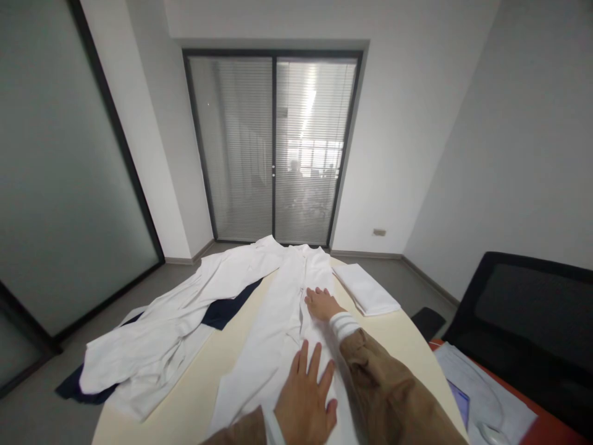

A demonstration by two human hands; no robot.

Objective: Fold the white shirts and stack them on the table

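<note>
A long white garment [264, 334] lies stretched out over the middle of the round table [199, 383], with folds and a seam running down its length. Near the table's front edge, my left hand [306, 398] rests flat on the cloth, fingers spread. Farther along the same garment is my right hand [322, 304], palm down with its fingers stretched out, touching the cloth near its middle. Neither hand grips anything. On the right lies a folded white cloth [368, 289]. More white garments [152, 334] are piled loosely at the left, over dark navy cloth [229, 309].
The left pile hangs over the table's edge. At the right stands a black mesh-backed chair [532, 327]; by it, white cloth or paper [486, 383] lies on a red-orange surface with a white cabled item. Glass doors with blinds [273, 148] are beyond the table.
</note>
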